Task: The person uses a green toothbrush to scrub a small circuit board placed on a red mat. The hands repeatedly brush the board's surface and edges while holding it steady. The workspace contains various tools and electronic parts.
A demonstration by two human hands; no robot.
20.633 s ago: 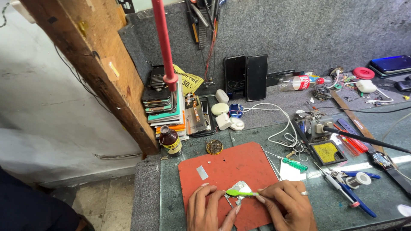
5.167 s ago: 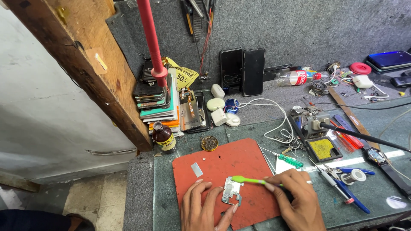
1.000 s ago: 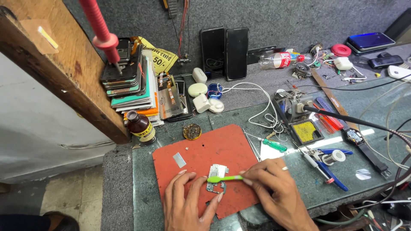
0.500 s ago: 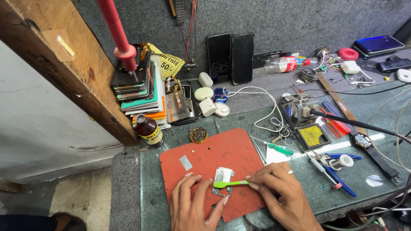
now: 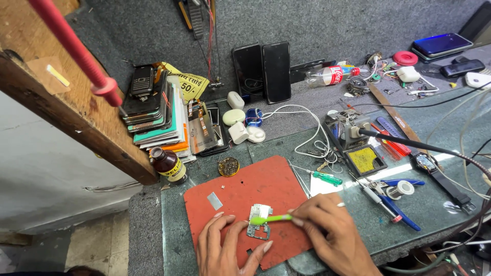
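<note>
At the far left a small brown bottle [image 5: 169,164] with a dark cap stands upright just beside the stack of old phones and boards [image 5: 153,110], near the corner of my red work mat [image 5: 240,191], handy but off the working surface. My left hand [image 5: 223,249] lies flat on the mat with its fingers spread and released, the fingertips resting around the small circuit board [image 5: 259,228] so that it stays pinned where it lies, near the front edge of the mat; nothing is gripped there (it is pressure, not a hold). My right hand [image 5: 327,232] is pinched shut on the handle of a green brush [image 5: 271,219], held low and nearly level so the bristle end sits on the board's top face. A loose metal shield [image 5: 215,201] lies apart on the mat, out of the brush's way. Further right a green-handled screwdriver [image 5: 321,176] and blue pliers [image 5: 396,204] rest on the glass bench top [image 5: 429,214], near my right hand, and the soldering iron [image 5: 409,145] is parked in its stand behind them, tip pointing away from me
</note>
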